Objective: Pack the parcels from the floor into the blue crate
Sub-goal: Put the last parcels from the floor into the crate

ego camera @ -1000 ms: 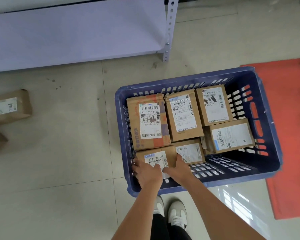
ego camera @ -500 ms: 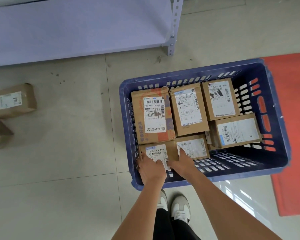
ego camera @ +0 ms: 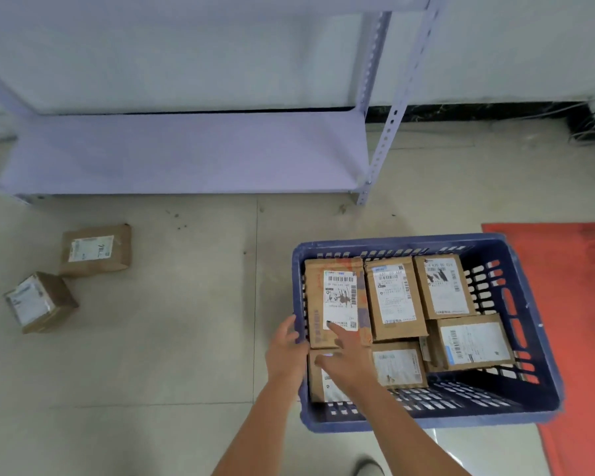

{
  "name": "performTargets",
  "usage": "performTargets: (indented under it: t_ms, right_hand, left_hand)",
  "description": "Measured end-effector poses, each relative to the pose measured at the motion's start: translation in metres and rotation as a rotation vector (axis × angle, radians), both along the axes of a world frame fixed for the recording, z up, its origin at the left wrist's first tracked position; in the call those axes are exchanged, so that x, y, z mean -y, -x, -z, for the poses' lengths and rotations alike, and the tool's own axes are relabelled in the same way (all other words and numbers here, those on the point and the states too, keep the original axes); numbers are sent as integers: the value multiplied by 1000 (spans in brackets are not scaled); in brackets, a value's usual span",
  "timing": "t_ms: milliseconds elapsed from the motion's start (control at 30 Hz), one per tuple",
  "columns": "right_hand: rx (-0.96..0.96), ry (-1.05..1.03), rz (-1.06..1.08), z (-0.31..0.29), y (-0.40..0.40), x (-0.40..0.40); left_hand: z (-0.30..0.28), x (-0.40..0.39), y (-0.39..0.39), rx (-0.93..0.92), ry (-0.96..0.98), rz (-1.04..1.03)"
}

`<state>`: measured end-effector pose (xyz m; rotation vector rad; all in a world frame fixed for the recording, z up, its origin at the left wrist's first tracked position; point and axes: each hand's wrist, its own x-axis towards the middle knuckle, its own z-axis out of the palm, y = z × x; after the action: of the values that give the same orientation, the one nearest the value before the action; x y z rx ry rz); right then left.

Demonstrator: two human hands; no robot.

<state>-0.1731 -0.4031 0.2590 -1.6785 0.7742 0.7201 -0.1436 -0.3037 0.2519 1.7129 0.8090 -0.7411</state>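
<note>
On the tiled floor, right: blue crate [ego camera: 543,341] holding six labelled parcels [ego camera: 389,300], packed flat. Left hand [ego camera: 285,352] open at the crate's left wall; right hand [ego camera: 349,364] open, fingers spread above the near-left parcel [ego camera: 323,386]. Two parcels [ego camera: 95,250] unpacked, far left, near a purple shelf [ego camera: 186,152].

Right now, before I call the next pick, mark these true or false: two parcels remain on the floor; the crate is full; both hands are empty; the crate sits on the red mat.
1. Two parcels remain on the floor. True: the flat parcel and the small parcel lie left of the blue crate.
2. The crate is full. False: its near right floor is bare.
3. Both hands are empty. True: left hand and right hand hold nothing.
4. The crate sits on the red mat. False: it stands on tile beside the mat.
</note>
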Motion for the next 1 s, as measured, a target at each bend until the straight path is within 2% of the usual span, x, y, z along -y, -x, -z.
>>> performTargets:
  t_ms: [233, 367, 633, 833, 1000]
  right_hand:
    - [92, 24, 19, 1, -42, -137]
    - [48, -77, 81, -1, -61, -255]
    - [-15, -155, 48, -7, -92, -470]
    - [-24, -147, -50, 10, -114, -558]
    - [-24, -128, -191, 59, -137, -605]
  left_hand:
    - [-5, -162, -30, 106, 59, -131]
    - [-9, -285, -43, 93, 107, -217]
    - [-3, -507, -49, 37, 29, -257]
    - [28, -598, -53, -13, -25, -297]
    - [80, -634, -62, -46, -41, -338]
